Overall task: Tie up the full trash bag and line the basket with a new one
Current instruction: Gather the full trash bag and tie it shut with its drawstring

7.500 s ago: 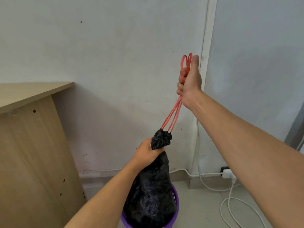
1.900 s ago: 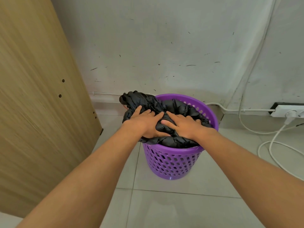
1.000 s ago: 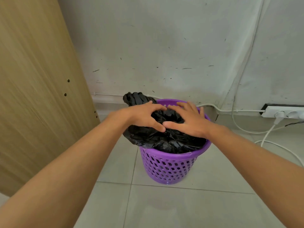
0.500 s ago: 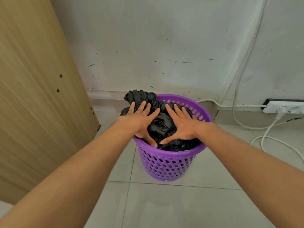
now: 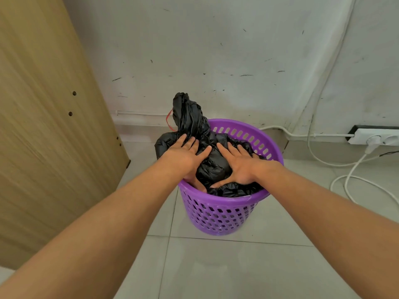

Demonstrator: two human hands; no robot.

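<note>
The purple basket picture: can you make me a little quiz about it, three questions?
1. True or false: both hands lie flat on the black bag in the purple basket.
2. What colour is the string peeking out beside the bag's gathered top? A red, B green, C blue.
3. Fill in: the white power strip sits on the person's ____ side.

Key: 1 true, the left hand and right hand press with straight fingers. 2 A. 3 right.
</note>
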